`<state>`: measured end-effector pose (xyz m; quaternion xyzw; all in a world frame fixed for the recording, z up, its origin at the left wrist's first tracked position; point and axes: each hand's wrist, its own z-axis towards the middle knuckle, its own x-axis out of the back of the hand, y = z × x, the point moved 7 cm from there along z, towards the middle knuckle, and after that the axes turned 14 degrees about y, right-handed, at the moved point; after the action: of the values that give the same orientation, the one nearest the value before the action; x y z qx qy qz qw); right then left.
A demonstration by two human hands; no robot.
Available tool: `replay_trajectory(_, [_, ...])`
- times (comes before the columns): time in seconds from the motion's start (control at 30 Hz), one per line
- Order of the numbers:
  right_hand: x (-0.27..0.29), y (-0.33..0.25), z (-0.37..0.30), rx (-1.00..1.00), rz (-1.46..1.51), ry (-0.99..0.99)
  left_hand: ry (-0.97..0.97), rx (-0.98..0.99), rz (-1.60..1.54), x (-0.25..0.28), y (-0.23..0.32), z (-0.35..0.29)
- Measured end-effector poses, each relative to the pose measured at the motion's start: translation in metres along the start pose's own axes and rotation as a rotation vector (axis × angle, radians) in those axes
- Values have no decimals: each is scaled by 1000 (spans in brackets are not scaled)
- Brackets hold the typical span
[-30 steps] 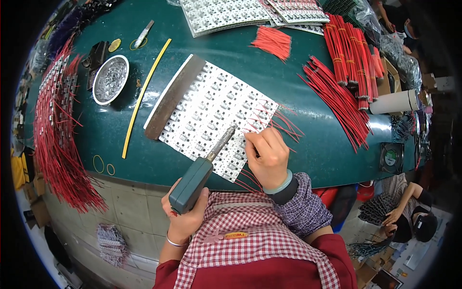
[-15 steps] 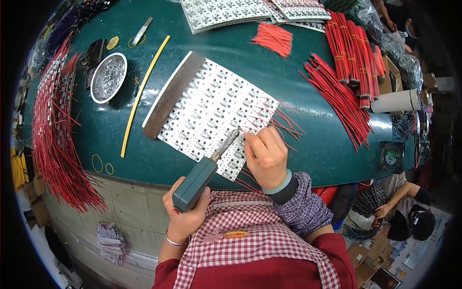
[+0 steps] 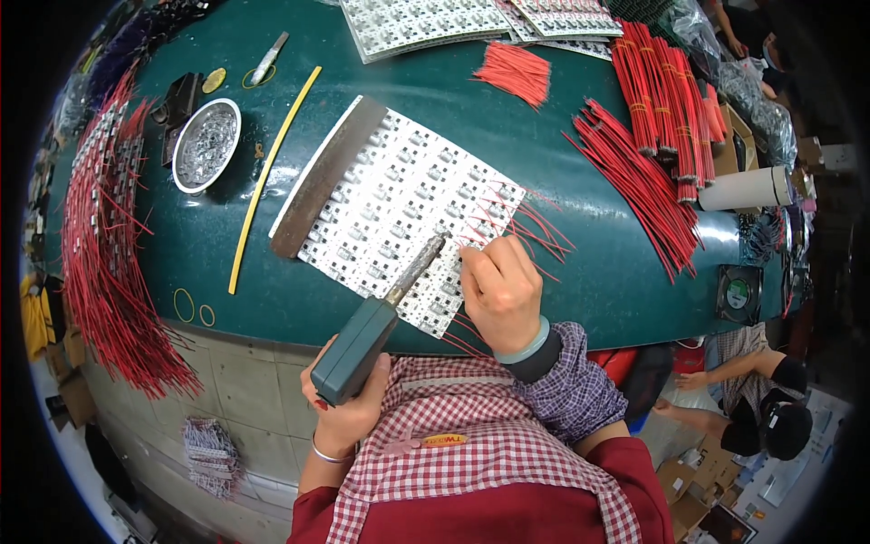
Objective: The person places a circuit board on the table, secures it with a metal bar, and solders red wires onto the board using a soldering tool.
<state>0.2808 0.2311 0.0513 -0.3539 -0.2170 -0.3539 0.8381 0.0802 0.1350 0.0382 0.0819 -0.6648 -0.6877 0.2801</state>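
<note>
My left hand [image 3: 352,406] is closed round the dark green handle of a soldering gun [image 3: 353,352]. Its metal barrel slants up over a white circuit board panel [image 3: 385,218], with the tip close to my right fingertips. My right hand [image 3: 505,295] is pinched at the panel's right part, a thin red wire showing at the fingertips. Several red wires [image 3: 536,222] stick out past the panel's right edge. A brown bar [image 3: 328,177] lies along the panel's left side. Whether the tip touches the panel I cannot tell.
Left of the panel lie a yellow strip [image 3: 272,172], a white bowl [image 3: 181,179] of shiny bits and a hanging bundle of red wires [image 3: 113,263]. To the right are loose red wires [image 3: 634,186] and tied bundles [image 3: 666,100]. More panels [image 3: 421,23] are stacked at the back; a co-worker [image 3: 761,399] sits lower right.
The soldering gun and my left hand have shifted slightly left, drawing the tip away from my right fingertips. My right hand stays in place. The co-worker's hands have moved.
</note>
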Motion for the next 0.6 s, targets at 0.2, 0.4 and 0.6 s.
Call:
replay_trajectory(0.2, [38,4,-2,-98,-4,-27,12,21,-4,2,2,-1])
replay_trajectory(0.4, [72,-13,15,-136,75,40,37,13,11,9,-2,-1])
replay_trajectory(0.6, [11,3,-2,-108,194,-7,0,30,20,7,1,-5])
